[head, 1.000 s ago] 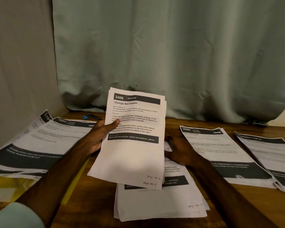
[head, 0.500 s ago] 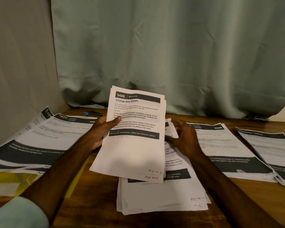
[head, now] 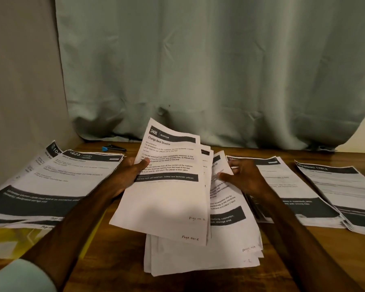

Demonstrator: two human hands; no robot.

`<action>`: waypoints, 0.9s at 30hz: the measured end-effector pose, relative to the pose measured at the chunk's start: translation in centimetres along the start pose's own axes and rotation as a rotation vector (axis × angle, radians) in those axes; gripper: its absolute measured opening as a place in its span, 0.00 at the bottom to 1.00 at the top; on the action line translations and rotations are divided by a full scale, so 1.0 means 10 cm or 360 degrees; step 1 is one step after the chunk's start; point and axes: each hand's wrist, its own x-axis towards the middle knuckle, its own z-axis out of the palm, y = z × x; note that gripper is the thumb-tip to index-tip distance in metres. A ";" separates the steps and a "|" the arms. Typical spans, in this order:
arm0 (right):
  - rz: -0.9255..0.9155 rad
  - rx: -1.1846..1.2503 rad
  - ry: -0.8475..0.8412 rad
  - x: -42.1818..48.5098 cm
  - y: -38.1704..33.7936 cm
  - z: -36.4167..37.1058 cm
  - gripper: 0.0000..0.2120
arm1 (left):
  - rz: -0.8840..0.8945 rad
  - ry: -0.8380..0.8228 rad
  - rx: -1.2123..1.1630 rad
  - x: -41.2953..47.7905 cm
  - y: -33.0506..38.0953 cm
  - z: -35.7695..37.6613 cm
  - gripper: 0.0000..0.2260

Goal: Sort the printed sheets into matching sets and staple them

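My left hand holds a small set of printed sheets headed "3406 Bedroom, Change Bed Sheets" above the table, thumb on the front page. Under it lies the loose middle stack of unsorted sheets. My right hand pinches the upper edge of a sheet on that stack and lifts it, so it curls up. Sorted piles lie on both sides: the "1623 Kitchen" pile at the left, another pile at the right. A blue and black stapler lies at the back left.
A further pile headed "Dressing Table" lies at the far right edge, and one more sheet pile at the far left. A yellow folder pokes out under the left piles. A green curtain hangs right behind the wooden table.
My right hand rose from flat on the middle stack and took hold of a sheet's top edge, lifting it. The held set has tilted slightly to the right.
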 end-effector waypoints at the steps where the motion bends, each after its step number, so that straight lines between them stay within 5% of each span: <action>1: -0.0008 -0.0033 -0.0015 0.00 0.01 -0.01 0.16 | 0.0014 -0.0005 0.0058 0.00 0.00 0.01 0.08; 8: -0.0250 0.0146 0.0561 -0.02 0.09 -0.28 0.12 | 0.0465 0.0248 0.0197 -0.03 -0.05 0.00 0.17; 18: -0.0284 0.0520 0.1648 -0.03 0.18 -0.56 0.13 | 0.0324 0.0288 0.0177 0.02 -0.09 -0.03 0.18; 22: -0.0323 0.0803 0.1814 -0.05 0.18 -0.66 0.15 | 0.0195 0.0240 0.0028 0.02 -0.02 -0.04 0.17; 27: -0.0308 0.0887 0.1717 -0.01 0.24 -0.61 0.15 | -0.0079 0.0216 -0.0476 0.01 0.06 -0.09 0.13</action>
